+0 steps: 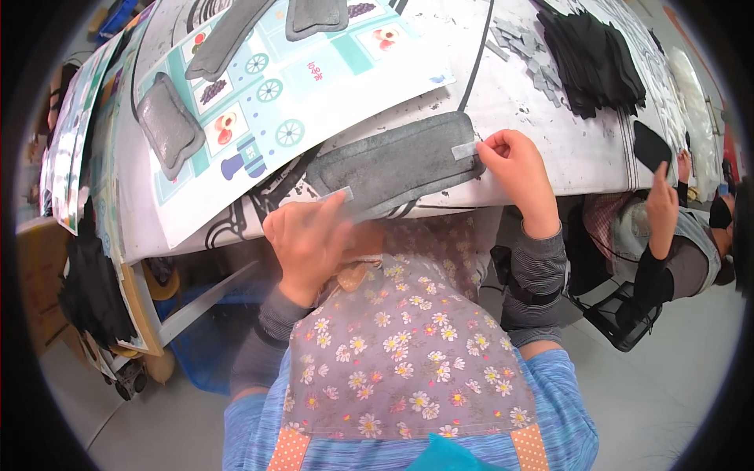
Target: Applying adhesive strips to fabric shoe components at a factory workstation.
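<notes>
A dark grey padded fabric piece (393,161) with a stitched border lies at the table's near edge in front of me. My right hand (514,169) is at its right end, thumb and finger pinched on a small light grey strip (465,151) that lies over the pad's surface. At the pad's near left corner is another light grey strip (338,193), right by the fingertips of my left hand (310,242). Motion blurs the left fingers, so their hold on that strip is unclear.
Printed sheets (330,86) cover the table's left side, with grey pads (169,125) on them. Small grey strips (530,59) lie scattered beside a black fabric stack (593,63). More black pieces (94,282) hang at the left. On the right, another person's hand (664,208) holds a black piece (652,147).
</notes>
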A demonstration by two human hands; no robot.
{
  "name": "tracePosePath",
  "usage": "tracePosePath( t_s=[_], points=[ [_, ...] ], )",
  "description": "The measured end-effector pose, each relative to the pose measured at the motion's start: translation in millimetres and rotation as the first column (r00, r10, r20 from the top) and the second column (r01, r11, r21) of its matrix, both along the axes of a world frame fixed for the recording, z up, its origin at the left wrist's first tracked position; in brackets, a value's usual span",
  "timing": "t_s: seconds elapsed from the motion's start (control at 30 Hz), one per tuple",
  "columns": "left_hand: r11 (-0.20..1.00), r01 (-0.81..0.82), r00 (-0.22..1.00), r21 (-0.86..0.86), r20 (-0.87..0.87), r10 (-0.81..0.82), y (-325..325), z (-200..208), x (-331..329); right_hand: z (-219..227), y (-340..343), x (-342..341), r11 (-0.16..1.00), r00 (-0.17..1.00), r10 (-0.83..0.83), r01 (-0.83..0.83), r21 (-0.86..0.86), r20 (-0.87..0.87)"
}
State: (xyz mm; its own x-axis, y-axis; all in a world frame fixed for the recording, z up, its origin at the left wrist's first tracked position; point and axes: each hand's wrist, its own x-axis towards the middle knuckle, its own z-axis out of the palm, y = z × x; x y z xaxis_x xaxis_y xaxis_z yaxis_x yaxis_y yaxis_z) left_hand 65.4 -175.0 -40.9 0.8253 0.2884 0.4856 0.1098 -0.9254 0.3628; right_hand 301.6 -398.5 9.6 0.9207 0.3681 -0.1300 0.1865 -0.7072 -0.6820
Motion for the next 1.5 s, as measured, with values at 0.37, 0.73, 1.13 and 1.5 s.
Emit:
tracePosePath(
  t_s=[0.37, 0.73, 1.13, 1.5],
  points=[
    [0.989, 0.062, 0.993, -0.137, 0.110, -0.047, 4.5, 0.8, -10.9, -16.2, -45.8, 23.2, 0.998, 0.992, 0.007, -0.015, 0.060, 0.127],
    [0.974, -0.125, 0.990, 0.192, 0.093, 0.108, 68.1, 54.2, -21.5, -26.7, -186.9, 83.9, 0.977, 0.964, -0.202, 0.212, -0.038, 0.172],
    [0.815, -0.577, 0.811, 0.048, 0.148, 0.566, 150.3, 36.9, -65.9, -21.2, -241.1, 131.0, 0.825, 0.701, -0.270, 0.522, -0.217, 0.660],
    [0.811, -0.538, 0.707, -0.230, 0.402, 0.582, 160.0, -15.5, -65.5, 33.5, 220.0, -49.7, 0.545, 0.551, 0.834, -0.829, 0.122, 0.021]
  ],
)
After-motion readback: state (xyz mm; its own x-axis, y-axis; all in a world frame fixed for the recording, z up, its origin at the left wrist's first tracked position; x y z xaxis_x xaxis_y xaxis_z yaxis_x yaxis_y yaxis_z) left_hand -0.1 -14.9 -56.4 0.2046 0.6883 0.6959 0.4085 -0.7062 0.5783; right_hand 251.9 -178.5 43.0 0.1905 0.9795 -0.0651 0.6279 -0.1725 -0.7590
